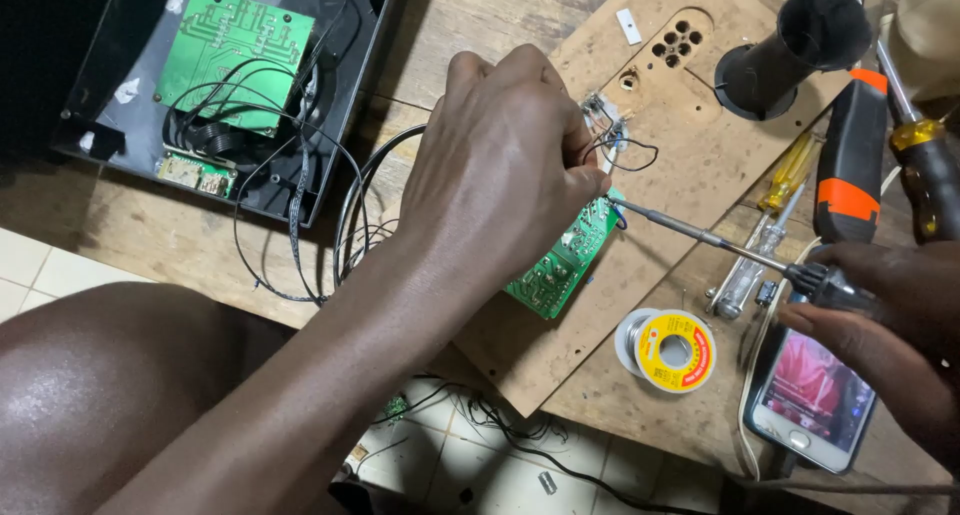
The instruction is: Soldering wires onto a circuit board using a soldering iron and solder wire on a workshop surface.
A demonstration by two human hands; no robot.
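Centre frame: left hand [500, 165] pinching wire [630, 155] over green board [560, 265]; right hand [880, 325], lower right, fingers closed round soldering iron [720, 243], tip at board.

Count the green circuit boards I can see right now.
3: a large board in the black case, a small board below it, and a board under the left hand. Others may be hidden.

Both hands [500, 165] and forearms bare: no sleeves, gloves, rings or watch
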